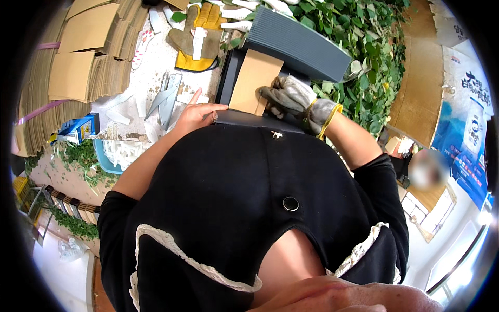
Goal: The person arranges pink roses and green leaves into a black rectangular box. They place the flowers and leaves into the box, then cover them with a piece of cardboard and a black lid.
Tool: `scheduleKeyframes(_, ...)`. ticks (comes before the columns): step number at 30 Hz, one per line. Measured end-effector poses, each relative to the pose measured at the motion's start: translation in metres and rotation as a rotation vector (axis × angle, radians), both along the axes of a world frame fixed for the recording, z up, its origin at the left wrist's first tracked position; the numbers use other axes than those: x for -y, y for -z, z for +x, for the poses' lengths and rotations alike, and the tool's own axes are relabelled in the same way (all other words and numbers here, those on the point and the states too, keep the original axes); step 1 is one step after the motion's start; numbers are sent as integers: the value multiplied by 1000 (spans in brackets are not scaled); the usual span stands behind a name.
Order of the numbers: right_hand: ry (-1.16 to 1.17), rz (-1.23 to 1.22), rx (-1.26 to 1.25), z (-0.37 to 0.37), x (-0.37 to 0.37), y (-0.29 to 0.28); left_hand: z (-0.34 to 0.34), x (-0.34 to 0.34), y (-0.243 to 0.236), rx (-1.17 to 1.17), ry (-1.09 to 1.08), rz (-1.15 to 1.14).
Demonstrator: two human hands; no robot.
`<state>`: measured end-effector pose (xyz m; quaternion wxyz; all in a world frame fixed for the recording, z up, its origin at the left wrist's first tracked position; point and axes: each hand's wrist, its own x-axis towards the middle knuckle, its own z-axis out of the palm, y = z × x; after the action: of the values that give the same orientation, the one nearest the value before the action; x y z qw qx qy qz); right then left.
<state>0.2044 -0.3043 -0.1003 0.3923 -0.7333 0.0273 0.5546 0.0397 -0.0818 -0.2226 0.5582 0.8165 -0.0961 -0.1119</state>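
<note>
In front of my body is a black box (227, 86), partly hidden by a flat brown cardboard piece (255, 78) lying at a slant in it. My left hand (200, 115), bare and wearing a ring, rests at the box's near left corner with forefinger and thumb spread apart. A grey-white work glove with a yellow cuff covers my right hand (293, 100). Its fingers are curled at the cardboard's right edge; the fingertips are partly hidden. A dark grey ribbed panel (299, 44) lies slanted just beyond the box, against green leaves.
Brown cardboard stacks (83, 73) stand at the far left. A yellow-brown work glove (195, 44), metal scissors-like tools (167, 99) and white strips lie on the table. Green leaves (371, 62) are heaped at right. A blue tub (106, 158) of white pieces sits left of me.
</note>
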Motion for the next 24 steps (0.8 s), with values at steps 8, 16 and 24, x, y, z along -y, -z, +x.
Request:
scheduleKeyframes(8,-431,-105,133,18,8,20,80,-19,-75,429,543,565)
scheduleKeyframes(16,-1131,-567,928,15,-21,-56,95,27,-61,361,373,292)
scheduleKeyframes(24,-820,-15,1155,10,-9,14,98,25,-45,362,478,366)
